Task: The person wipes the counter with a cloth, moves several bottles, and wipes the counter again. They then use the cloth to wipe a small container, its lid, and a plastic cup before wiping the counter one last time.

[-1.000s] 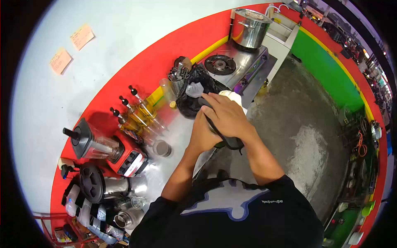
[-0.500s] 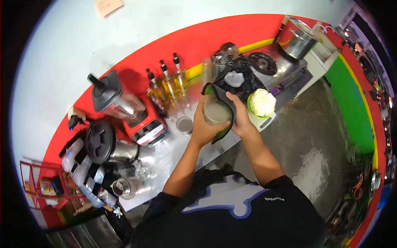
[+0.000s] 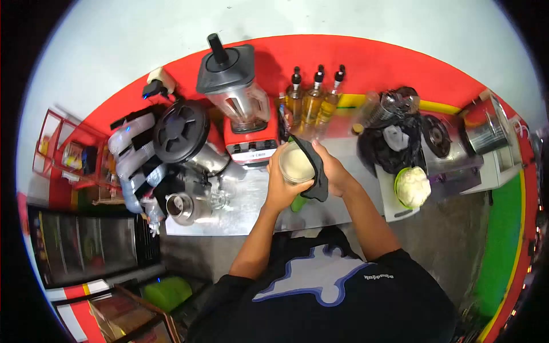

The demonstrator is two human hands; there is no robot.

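Note:
A clear cup (image 3: pixel 298 164) with a pale, creamy content sits in my left hand (image 3: pixel 279 191), whose fingers and thumb wrap round its side. Bunched in my right hand (image 3: pixel 336 176) is a dark cloth (image 3: pixel 315 178) with a green side, pressed against the cup's right edge. Some fingers of both hands are hidden behind the cup and the cloth. Both hands are over the metal counter (image 3: pixel 251 211), in front of a red blender (image 3: pixel 246 140) and several bottles of yellow liquid (image 3: pixel 312 107).
At the right, a white cauliflower-like head (image 3: pixel 413 187) in a green bowl (image 3: pixel 398 197) stands by a black plastic bag (image 3: pixel 374 150). Beyond are a stove burner (image 3: pixel 436 136) and a steel pot (image 3: pixel 489 136). Leftward are a black-lidded steel container (image 3: pixel 183 132) and a metal jug (image 3: pixel 182 208).
My view has swung left and levelled, so the counter's things appear farther right. The cup and cloth stay in my hands, with the cloth now more to the cup's right.

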